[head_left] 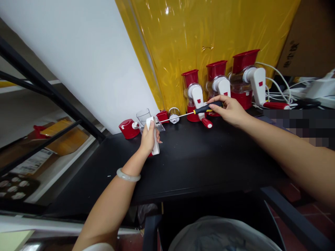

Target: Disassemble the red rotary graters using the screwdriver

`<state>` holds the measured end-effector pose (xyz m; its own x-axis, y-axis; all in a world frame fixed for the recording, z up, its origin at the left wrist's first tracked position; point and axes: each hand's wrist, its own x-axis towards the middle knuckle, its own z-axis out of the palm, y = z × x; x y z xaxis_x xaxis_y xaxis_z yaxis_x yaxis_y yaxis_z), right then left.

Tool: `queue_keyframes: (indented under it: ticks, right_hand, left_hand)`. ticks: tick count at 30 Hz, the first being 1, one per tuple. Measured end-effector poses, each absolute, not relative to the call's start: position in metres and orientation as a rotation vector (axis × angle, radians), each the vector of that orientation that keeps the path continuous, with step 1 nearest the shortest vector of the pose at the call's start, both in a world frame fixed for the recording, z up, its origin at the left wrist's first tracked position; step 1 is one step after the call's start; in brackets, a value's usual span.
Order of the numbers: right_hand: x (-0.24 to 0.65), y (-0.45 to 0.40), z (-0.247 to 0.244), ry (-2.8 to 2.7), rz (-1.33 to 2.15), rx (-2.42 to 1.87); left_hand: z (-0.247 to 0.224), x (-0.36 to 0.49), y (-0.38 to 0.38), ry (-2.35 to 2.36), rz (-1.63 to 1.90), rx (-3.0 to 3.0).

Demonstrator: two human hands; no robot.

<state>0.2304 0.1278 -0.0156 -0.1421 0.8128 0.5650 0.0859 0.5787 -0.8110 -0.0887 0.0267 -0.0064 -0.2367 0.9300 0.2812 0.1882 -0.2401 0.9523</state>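
Note:
My left hand [148, 138] is closed around a white crank handle [155, 147], with a bit of its red grip showing below. My right hand [228, 109] grips a screwdriver [202, 109] by its black and yellow handle. The long metal shaft points left, and its tip reaches the upper end of the crank; whether it sits in a screw I cannot tell. Just behind my left hand are a clear plastic housing [143, 115] and a round red base [129, 129]. A red part [162, 116] and a metal grater drum [174, 115] lie near the screwdriver shaft.
Three assembled red and white rotary graters [193, 91] stand along the yellow-wrapped panel [178, 42]. White cables [284, 91] and a power strip [323, 87] lie at the right. Shelving with a black frame [49, 89] rises on the left. The black table's front edge [183, 191] faces me.

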Motion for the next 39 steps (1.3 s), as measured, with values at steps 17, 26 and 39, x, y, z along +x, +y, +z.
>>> queue_keyframes:
  ticks: [17, 26, 39]
  right_hand:
    - [0.232, 0.123, -0.010, -1.664, 0.584, -0.765]
    - [0.233, 0.122, -0.008, -1.641, 0.629, -0.745]
    - [0.232, 0.115, -0.002, -1.671, 0.594, -0.733]
  left_hand:
    - [-0.005, -0.088, 0.026, 1.383, 1.513, 1.353]
    - [-0.005, -0.085, 0.024, 1.374, 1.475, 1.315]
    - [-0.010, -0.086, 0.028, 1.423, 1.379, 1.194]
